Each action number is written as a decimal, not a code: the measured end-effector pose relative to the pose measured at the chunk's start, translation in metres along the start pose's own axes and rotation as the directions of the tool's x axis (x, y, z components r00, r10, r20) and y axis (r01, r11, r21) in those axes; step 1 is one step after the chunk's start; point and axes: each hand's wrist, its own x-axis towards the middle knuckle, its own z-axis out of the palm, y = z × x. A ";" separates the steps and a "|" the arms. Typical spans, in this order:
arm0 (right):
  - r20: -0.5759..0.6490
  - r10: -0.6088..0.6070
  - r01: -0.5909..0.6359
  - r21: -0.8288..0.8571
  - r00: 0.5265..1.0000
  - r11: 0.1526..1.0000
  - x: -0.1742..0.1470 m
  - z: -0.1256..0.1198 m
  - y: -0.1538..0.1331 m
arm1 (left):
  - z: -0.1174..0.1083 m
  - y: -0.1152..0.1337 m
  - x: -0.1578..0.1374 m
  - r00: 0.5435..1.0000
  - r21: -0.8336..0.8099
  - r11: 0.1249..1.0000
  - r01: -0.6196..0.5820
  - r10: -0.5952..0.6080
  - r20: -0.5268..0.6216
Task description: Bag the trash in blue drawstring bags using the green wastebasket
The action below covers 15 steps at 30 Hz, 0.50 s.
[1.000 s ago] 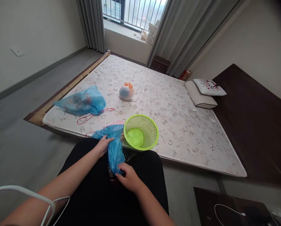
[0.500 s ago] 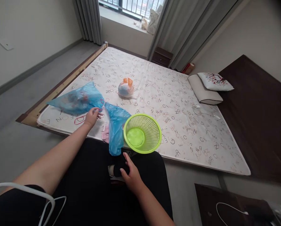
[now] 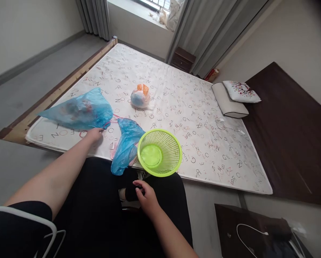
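Observation:
A blue plastic bag (image 3: 81, 109), full of things I cannot make out, lies on the mattress at the left. A pink drawstring (image 3: 106, 124) runs at its neck, and my left hand (image 3: 94, 136) is closed on it there. Another blue bag (image 3: 127, 141), limp, hangs over the mattress edge beside a lime-green basket (image 3: 160, 152). Beneath that bag a bit of pink cloth (image 3: 133, 154) shows. Over my lap, below the basket, my right hand (image 3: 147, 199) holds nothing, its fingers loosely bent and apart from the thumb.
On the letter-printed mattress (image 3: 203, 143) sits a tied bag with an orange top (image 3: 140, 96). Cushions (image 3: 241, 91) lie near the dark headboard (image 3: 289, 136). A white cable (image 3: 23, 212) crosses at lower left, and a dark table (image 3: 230, 229) stands at lower right.
My left hand has moved left and closed, and the full bag has shifted left with it. The limp bag hangs more to the left. My right hand's fingers have bent.

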 end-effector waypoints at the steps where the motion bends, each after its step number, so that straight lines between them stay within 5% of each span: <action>1: -0.014 0.005 -0.005 0.014 1.000 1.000 0.001 0.000 -0.001 | -0.003 0.001 -0.006 0.999 -0.016 0.999 0.029 -0.029 -0.021; 4: -0.054 0.009 -0.007 0.040 0.999 0.999 0.002 0.000 -0.003 | -0.017 0.003 -0.034 0.986 -0.092 0.992 0.084 -0.096 -0.139; 7: -0.101 -0.017 0.022 0.046 0.995 0.999 0.000 -0.002 -0.006 | -0.039 0.003 -0.070 0.952 -0.460 0.886 0.061 -0.190 -0.240; 10: -0.135 -0.076 0.080 0.025 0.988 0.996 -0.003 -0.001 -0.014 | -0.064 0.006 -0.107 0.962 -0.736 0.676 0.040 -0.227 -0.155; 15: -0.112 -0.288 0.281 -0.073 0.951 0.957 0.003 0.023 -0.059 | -0.093 0.021 -0.179 0.987 -0.875 0.469 0.124 -0.149 0.059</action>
